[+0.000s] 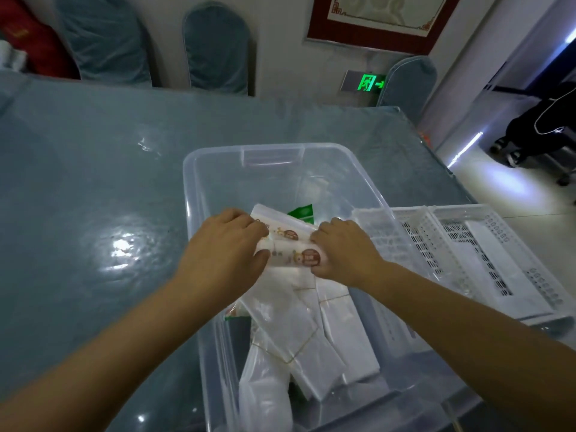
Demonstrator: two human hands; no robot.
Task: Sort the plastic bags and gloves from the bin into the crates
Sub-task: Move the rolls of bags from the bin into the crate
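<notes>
Plastic pack (291,244) at mid frame, clamped at both ends by left hand (227,244) and right hand (343,251) above the bin (193,188), looks light, soft and slippery.

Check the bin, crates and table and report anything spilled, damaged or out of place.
Nothing stands out. Both hands, left and right, hold a printed packet over the clear bin; white bundles lie jumbled inside, and the white crates sit upright beside it.
</notes>
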